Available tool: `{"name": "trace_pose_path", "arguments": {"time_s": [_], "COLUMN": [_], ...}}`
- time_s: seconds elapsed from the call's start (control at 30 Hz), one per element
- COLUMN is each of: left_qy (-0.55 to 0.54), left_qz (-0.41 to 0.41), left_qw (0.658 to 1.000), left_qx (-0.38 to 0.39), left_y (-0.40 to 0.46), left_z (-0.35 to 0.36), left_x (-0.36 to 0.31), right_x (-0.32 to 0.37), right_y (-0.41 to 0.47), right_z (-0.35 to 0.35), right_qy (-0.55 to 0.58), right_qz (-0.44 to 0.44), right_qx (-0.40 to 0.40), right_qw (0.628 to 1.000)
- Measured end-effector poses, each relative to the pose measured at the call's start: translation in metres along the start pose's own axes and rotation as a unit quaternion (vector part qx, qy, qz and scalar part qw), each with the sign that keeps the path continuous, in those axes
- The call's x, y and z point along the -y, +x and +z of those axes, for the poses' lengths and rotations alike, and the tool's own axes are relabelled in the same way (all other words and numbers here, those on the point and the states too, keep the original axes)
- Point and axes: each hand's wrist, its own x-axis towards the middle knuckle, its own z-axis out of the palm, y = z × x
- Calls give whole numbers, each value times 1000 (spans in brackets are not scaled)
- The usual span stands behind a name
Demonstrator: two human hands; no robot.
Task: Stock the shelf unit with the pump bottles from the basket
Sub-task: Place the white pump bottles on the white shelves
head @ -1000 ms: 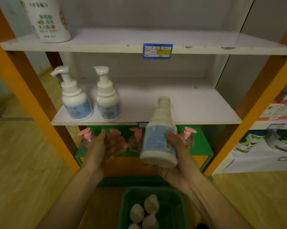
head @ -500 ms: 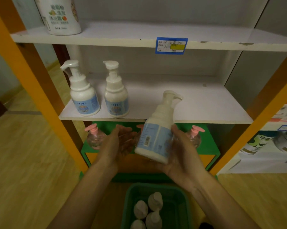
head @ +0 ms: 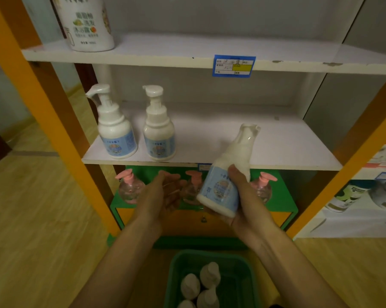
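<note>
Right hand [head: 246, 203] clamped around a white pump bottle [head: 226, 174], tilted, centre frame before the middle shelf [head: 265, 141]. Left hand [head: 160, 196] empty, fingers spread (palm up). Basket [head: 245, 281] bottom centre holds more bottles.

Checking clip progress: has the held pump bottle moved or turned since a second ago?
Yes. The held pump bottle in the right hand now tilts right, label turned forward, its pump head higher against the middle shelf's front edge.
</note>
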Motion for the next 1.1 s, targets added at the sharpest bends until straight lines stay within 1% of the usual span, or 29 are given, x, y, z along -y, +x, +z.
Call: {"name": "trace_pose_path", "arguments": {"time_s": [0.13, 0.23, 0.37, 0.53, 0.63, 0.73, 0.87, 1.0, 1.1], "left_qy": [5, 3, -20, -30, -34, -39, -46, -43, -37], "left_qz": [-11, -23, -32, -52, -60, -67, -79, -72, -67], "left_qw": [1000, 1000, 999, 998, 998, 997, 996, 996, 997], "left_qx": [9, 9, 4, 0, 2, 6, 1, -3, -1], "left_y": [-1, -2, -1, 1, 2, 3, 5, 2, 0], "left_z": [4, 3, -2, -4, -4, -4, -3, -2, 1], "left_x": [-2, -5, -6, -8, -8, -9, -11, -10, -9], "right_x": [10, 20, 31, 36, 40, 44, 51, 57, 56], "right_y": [7, 19, 45, 79, 98, 114, 125, 129, 128], "right_z": [4, 10, 21, 26, 30, 31, 30, 25, 26], "right_qy": [-94, -191, -274, -357, -383, -391, -390, -419, -410], "right_qz": [-99, -157, -210, -214, -215, -213, -197, -191, -172], "right_qx": [-35, -44, -29, -5, -4, -2, 19, 29, 27], "right_qw": [990, 968, 938, 909, 899, 896, 899, 887, 895]}}
